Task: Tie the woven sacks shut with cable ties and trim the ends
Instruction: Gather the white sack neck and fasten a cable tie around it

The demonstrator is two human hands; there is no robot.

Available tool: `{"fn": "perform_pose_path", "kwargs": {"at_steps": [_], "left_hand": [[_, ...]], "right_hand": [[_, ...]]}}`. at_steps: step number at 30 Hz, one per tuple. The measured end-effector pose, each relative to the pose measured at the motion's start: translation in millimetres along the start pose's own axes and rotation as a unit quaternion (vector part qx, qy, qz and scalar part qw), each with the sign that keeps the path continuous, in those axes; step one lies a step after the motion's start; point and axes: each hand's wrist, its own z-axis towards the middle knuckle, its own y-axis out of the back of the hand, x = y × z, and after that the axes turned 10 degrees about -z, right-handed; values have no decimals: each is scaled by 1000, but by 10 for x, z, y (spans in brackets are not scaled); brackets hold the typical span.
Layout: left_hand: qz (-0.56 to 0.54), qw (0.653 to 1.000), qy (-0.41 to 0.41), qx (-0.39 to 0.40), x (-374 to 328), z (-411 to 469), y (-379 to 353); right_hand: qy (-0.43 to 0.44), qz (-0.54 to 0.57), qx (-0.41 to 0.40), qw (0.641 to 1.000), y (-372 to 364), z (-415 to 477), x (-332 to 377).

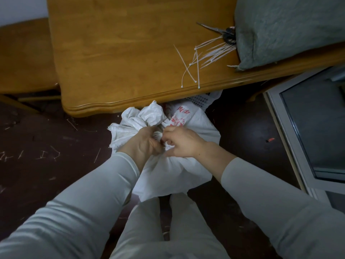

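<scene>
Now, white sack (173, 171): on the floor between the knees, its gathered neck right between the 2 hands, loose mouth fanning toward 11 o'clock.
Left hand (143, 144): fingers curled round the neck.
Right hand (182, 144): fingers curled, pinching at the neck (no tie discernible there).
Scissors (218, 30): on the table (112, 53) at 1 o'clock, nearer the right hand, beside the spare cable ties (214, 53).

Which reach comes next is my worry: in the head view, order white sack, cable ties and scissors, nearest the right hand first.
1. White sack: on the floor, its neck held by the right hand.
2. Cable ties: loose on the table, ahead.
3. Scissors: farther back on the table, beside the grey sack.
</scene>
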Motion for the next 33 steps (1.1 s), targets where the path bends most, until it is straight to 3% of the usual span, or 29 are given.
{"fn": "perform_pose_path", "kwargs": {"at_steps": [4,6,10,15,22,24,27,31,33], "left_hand": [[-4,997,-63,49,57,-28,39],[-7,999,-16,28,1,-9,49],[-6,1000,7,-10,-102,126,74],[46,999,0,7,-60,63,108],[178,981,-66,-27,80,-120,191],[321,938,-122,-39,57,-245,202],[527,825,-204,-15,33,-508,141],[406,776,-466,126,-29,-668,-155],[491,725,-453,168,-65,-620,-183]], "right_hand": [[4,-51,-29,998,11,59,-2],[0,-56,-39,998,7,82,-26],[-22,-3,-91,996,18,136,-54],[-71,66,-72,993,-32,160,43],[-158,221,-98,957,-21,179,49],[-180,268,-121,939,-56,191,10],[-176,282,-138,933,-83,212,-48],[-163,271,-153,936,-77,262,-42],[-158,248,-161,942,-82,268,-71]]}}
